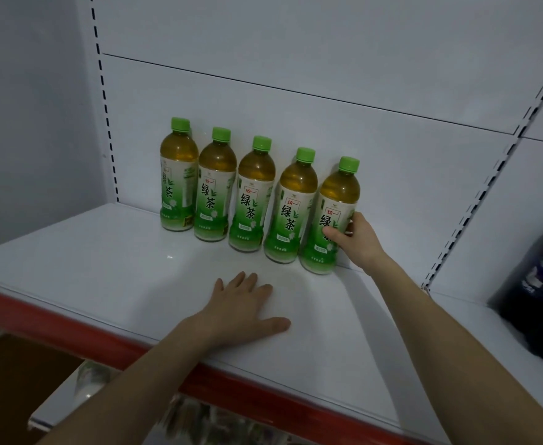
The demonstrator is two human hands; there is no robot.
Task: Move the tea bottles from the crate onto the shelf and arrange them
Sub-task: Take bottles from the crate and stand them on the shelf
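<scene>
Several green tea bottles with green caps stand upright in a row against the back panel of the white shelf (103,271). My right hand (355,240) grips the rightmost bottle (334,200) low on its label, thumb in front and fingers behind it. The leftmost bottle (177,175) stands near the left upright. My left hand (243,308) rests flat, palm down and fingers spread, on the shelf in front of the row, holding nothing. The crate is out of view.
A red strip (71,329) runs along the shelf's front edge. Large dark cola bottles (539,300) stand on the neighbouring shelf section at the right. Slotted uprights (475,200) separate the sections. Blurred goods show on a lower shelf (84,383).
</scene>
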